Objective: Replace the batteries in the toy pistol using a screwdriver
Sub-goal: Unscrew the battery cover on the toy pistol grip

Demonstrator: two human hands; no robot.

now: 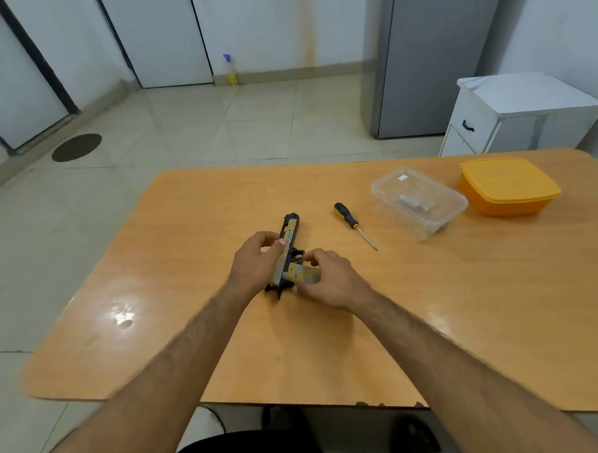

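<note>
A black and yellow toy pistol lies on the wooden table, barrel pointing away from me. My left hand grips its slide from the left, thumb on top. My right hand holds the pistol's grip from the right, fingers curled round it. A screwdriver with a black and yellow handle lies on the table to the right of the pistol, apart from both hands, tip pointing toward me. A clear plastic box farther right holds small grey items that look like batteries.
An orange lidded container stands at the table's far right. Beyond the table are a white cabinet, a grey refrigerator and a spray bottle by the wall. A dark shape sits below the table's near edge.
</note>
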